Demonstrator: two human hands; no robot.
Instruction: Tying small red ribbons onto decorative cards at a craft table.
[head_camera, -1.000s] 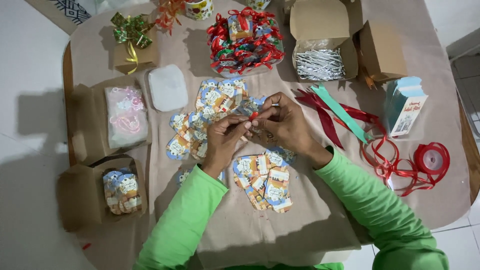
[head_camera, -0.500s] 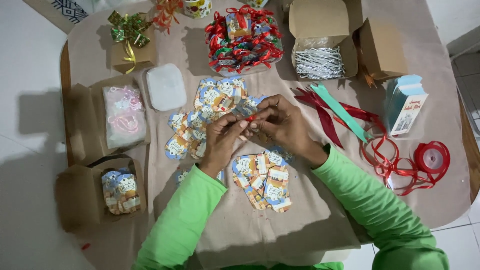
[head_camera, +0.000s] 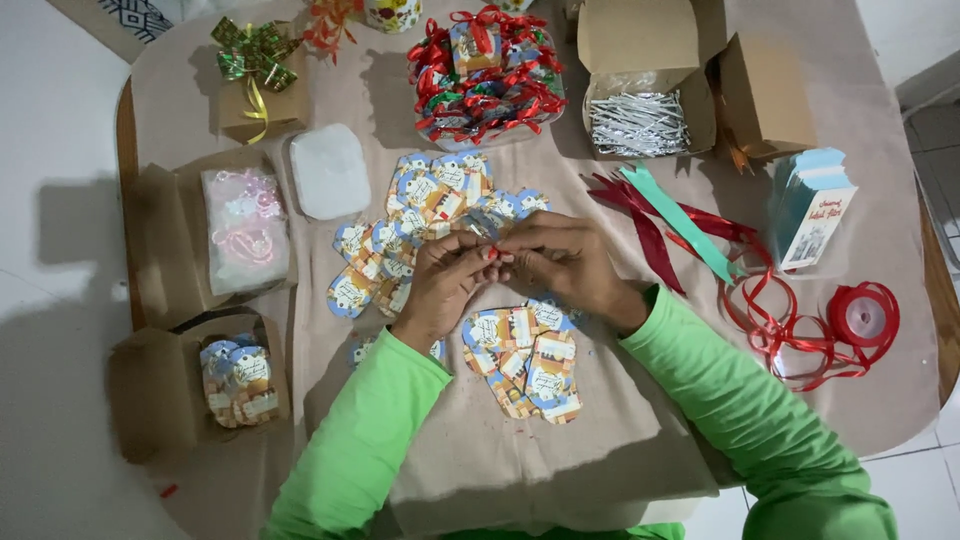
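— Two hands are seen at the middle of the paper-covered surface (head_camera: 620, 440). What is held?

— A small printed paper tag with a bit of red at its edge (head_camera: 490, 253) is pinched between the fingertips of the left hand (head_camera: 443, 283) and the right hand (head_camera: 563, 262). Both hands are closed on it, fingertips touching, just above the surface. Green sleeves are worn on both arms.

— What is found around them?

— A scatter of blue and orange printed paper tags (head_camera: 425, 215) is spread just beyond the hands, and a smaller heap of the same tags (head_camera: 525, 360) lies just beneath the wrists. More tags are kept in an open brown cardboard box (head_camera: 160, 390) at the near left.

— And farther off?

— A clear tub of tags tied with red ribbon (head_camera: 480, 75) is placed at the far edge, beside an open brown box of silver wire ties (head_camera: 640, 120). Loose red and green ribbon strips (head_camera: 670, 220) lie right of the hands, and a red ribbon spool (head_camera: 862, 318) rests well apart at the right, near a pale blue carton (head_camera: 812, 205).
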